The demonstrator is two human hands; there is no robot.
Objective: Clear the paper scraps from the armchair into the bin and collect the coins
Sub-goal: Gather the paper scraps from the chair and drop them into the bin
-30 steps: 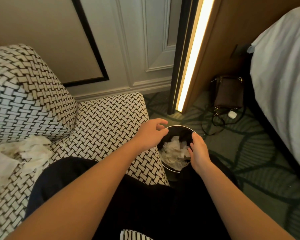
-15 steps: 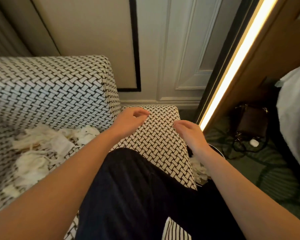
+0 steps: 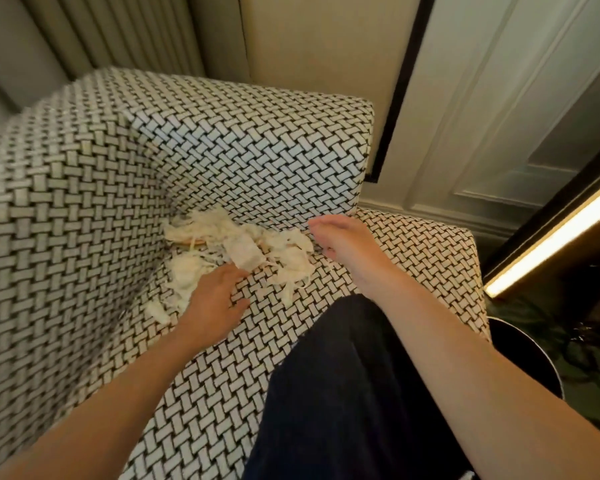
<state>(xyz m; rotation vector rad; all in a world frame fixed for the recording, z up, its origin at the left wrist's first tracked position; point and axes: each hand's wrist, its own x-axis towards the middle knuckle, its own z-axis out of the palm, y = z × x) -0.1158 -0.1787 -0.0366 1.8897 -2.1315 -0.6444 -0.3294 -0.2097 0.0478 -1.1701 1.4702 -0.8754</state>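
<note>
A black-and-white basket-weave upholstered armchair (image 3: 250, 157) fills most of the frame. A second ago the view centred on the bin with both hands over it; the view has since swung left to the seat. The round black bin (image 3: 530, 341) is now only a dark rim at the lower right edge, cut off, so its contents cannot be seen.

A loose heap of torn cream paper scraps (image 3: 243, 251) lies at centre frame, in the back corner of the seat. The left hand (image 3: 215, 299) has come to rest flat on the seat, fingers spread and gripping nothing, its tips touching the heap's near edge. The right hand (image 3: 347, 244) has reached the heap's right edge, fingers extended and empty.

This looks like the start of another gather, with much paper left to clear.

No coins show; they may lie under the scraps. The left of the frame is motion-blurred.
</note>
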